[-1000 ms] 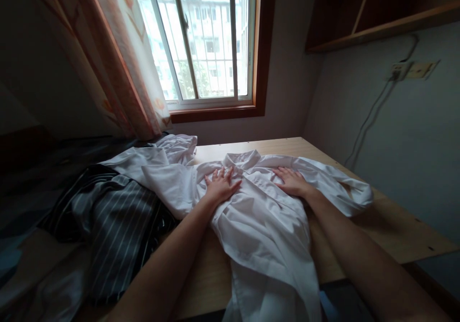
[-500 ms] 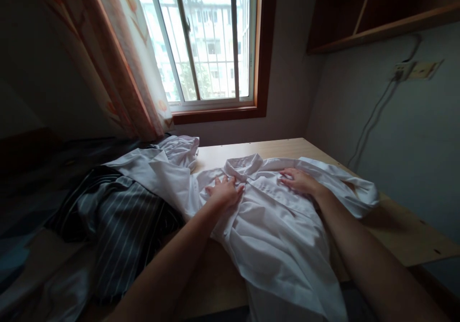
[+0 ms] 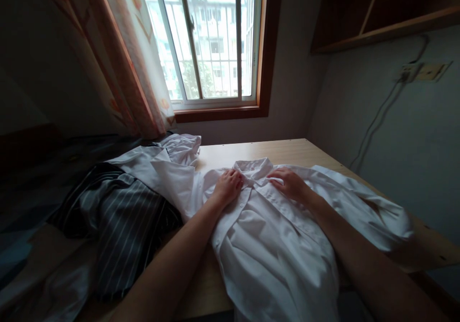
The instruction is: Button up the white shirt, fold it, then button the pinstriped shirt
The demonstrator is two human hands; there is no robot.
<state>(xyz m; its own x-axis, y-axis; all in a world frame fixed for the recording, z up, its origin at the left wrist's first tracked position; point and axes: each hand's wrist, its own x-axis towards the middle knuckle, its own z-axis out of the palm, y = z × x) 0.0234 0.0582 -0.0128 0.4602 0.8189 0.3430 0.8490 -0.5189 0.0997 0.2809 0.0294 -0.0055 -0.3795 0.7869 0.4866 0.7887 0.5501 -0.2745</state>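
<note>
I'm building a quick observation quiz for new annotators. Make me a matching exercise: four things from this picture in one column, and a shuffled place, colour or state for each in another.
Things
1. Collared shirt
2. Dark cloth
3. Curtain
4. Wall socket

Descriptions
A. Below the shelf
B. Hanging beside the window
C. White, under the left hand and right hand
D. Pale stripes

Pairs: 1-C, 2-D, 3-B, 4-A

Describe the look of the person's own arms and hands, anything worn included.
Both arms are bare as far as they show, with no sleeves or wristwear. The left hand and right hand are ungloved; no rings can be made out.
</note>
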